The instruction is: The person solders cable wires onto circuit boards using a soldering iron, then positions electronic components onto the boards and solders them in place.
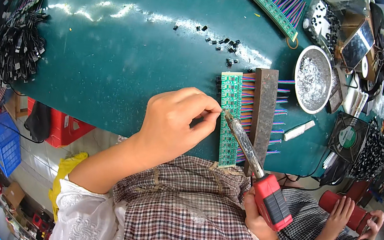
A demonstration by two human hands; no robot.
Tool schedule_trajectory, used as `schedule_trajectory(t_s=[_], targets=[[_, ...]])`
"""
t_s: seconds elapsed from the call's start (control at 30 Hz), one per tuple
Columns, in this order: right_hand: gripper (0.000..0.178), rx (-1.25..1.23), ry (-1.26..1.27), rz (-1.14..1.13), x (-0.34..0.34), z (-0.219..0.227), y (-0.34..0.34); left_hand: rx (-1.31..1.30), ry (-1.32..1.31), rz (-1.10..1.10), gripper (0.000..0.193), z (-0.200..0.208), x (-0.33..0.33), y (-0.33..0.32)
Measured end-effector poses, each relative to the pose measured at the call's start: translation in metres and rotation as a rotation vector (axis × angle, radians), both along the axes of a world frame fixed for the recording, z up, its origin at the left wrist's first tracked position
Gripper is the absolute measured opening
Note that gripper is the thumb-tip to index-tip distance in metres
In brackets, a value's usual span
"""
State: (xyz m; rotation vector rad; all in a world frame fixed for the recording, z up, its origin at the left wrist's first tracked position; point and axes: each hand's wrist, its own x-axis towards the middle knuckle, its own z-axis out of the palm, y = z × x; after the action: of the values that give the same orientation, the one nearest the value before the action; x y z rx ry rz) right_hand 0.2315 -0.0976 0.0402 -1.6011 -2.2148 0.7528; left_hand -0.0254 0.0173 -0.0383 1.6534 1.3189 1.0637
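My left hand [172, 119] is closed in a pinch at the left edge of a green circuit board panel [232, 94]; whatever is between its fingertips is too small to make out. My right hand [256, 220] grips a soldering iron [274, 203] by its red and black handle. The iron slants up and left, its tip on or just over the board beside my left fingertips. Thin coloured wires [281, 99] stick out from the board's right side, under a dark heavy bar [262, 115] lying across them.
Small black parts [222, 44] lie scattered beyond the board. To the right are a metal bowl [312, 80], a white stick [299, 130] and a fan [348, 137]. Black cables [16, 46] are heaped at left. Another person's hands [341, 217] hold a red cylinder [332, 202] at lower right.
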Motion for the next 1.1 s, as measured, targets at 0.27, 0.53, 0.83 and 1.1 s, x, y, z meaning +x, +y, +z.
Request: schedule_trajectory(t_s=[0.27,0.53,0.83,1.1], targets=[[0.028,-0.062,0.026,-0.070,0.002,0.000,-0.003,0.008,0.018,-0.001,0.013,-0.001,0.000,0.000],[0.026,-0.209,0.090,-0.185,0.013,-0.003,-0.017,0.005,0.028,-0.002,0.014,-0.001,0.000,0.000],[0.024,-0.151,0.127,-0.142,0.008,-0.007,-0.012,0.003,0.021,0.004,0.013,-0.001,0.000,0.000],[0.021,-0.238,0.075,-0.265,0.027,-0.002,-0.033,0.020,0.036,0.012,0.014,-0.003,0.001,-0.001]])
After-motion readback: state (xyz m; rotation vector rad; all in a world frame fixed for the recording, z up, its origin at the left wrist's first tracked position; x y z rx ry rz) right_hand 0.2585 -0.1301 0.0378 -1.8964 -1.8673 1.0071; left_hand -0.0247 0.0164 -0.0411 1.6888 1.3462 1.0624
